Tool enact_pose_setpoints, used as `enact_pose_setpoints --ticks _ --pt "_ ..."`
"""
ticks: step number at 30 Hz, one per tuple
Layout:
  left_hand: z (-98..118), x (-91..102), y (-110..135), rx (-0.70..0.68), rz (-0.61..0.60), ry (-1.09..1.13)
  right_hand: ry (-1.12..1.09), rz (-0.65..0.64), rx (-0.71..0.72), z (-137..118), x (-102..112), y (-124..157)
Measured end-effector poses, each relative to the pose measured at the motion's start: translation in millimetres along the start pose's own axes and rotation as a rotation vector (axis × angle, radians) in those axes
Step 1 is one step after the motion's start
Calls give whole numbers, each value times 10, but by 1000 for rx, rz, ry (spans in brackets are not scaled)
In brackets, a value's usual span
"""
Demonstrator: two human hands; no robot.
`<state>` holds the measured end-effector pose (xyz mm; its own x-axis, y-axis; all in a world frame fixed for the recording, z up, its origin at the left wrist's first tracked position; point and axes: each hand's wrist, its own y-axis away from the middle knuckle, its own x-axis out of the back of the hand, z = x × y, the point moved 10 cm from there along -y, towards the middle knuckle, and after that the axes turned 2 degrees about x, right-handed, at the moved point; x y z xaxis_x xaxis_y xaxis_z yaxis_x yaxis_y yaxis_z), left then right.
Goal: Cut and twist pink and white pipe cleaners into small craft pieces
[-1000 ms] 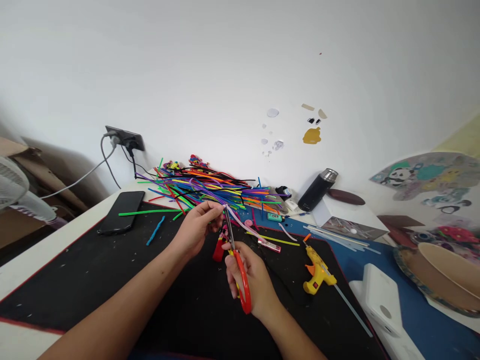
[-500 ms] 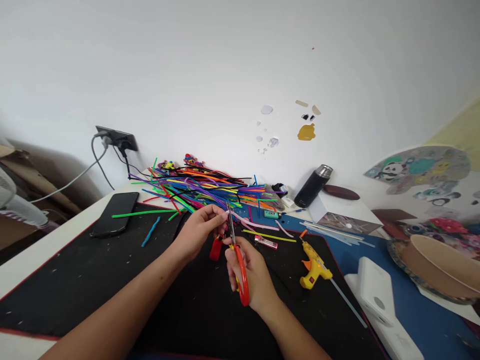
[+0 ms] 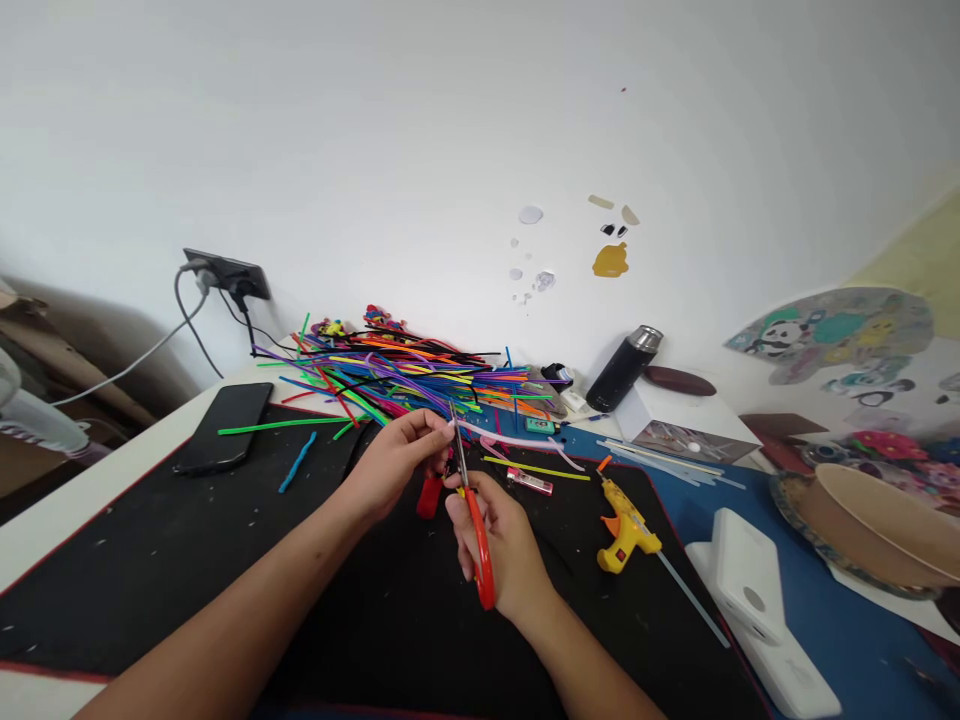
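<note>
Left hand (image 3: pixel 397 455) pinches a pale pipe cleaner (image 3: pixel 517 440) — right hand (image 3: pixel 502 540) grips red scissors (image 3: pixel 480 555), blades touching it just beside that pinch.

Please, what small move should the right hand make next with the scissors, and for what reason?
Probably squeeze the scissors shut to cut. Their blades stand at the pale pipe cleaner, just beside the left hand that pinches it, and its long end trails rightward over the mat. The right hand grips the orange handles.
</note>
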<state>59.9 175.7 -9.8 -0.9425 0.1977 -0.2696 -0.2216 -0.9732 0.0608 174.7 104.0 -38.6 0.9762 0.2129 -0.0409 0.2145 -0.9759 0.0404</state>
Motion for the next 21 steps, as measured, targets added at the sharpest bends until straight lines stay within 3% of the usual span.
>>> enact_pose_setpoints --ticks 14,21 --pt "-22 -3 -12 21 -59 23 24 1 15 28 32 -18" --pt "8 32 -24 1 -25 46 31 -43 -2 61 -12 -15"
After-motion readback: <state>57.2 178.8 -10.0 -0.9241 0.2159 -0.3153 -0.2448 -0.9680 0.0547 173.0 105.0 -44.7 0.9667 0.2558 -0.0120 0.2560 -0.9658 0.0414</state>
